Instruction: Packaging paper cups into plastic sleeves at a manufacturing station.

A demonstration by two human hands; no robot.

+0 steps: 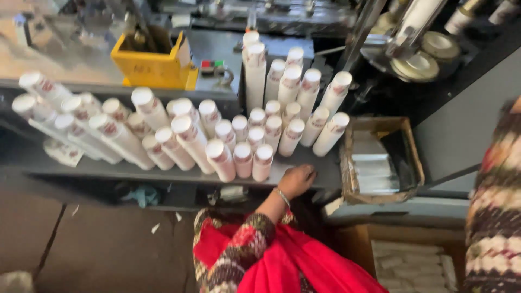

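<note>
My left hand (297, 179), a bangle on its wrist, rests on the front edge of a grey metal shelf (108, 169) with the fingers curled and nothing in them. Just left of it lie the nearest stacks of white paper cups (253, 158) with red print. Many more cup stacks (296, 92) lean in rows across the shelf, some upright at the back. My patterned right sleeve (494, 217) runs up the right edge. Only a sliver of my right hand (516, 105) shows there, too little to tell its state. Red cloth (304, 266) hangs below my left arm.
A worn cardboard box (408, 146) holding clear plastic sleeves sits right of the cups. A yellow bin (153, 65) stands behind them on the machine top. Machine parts with round discs (418, 65) are at the top right. A carton (412, 263) of white pieces is on the floor.
</note>
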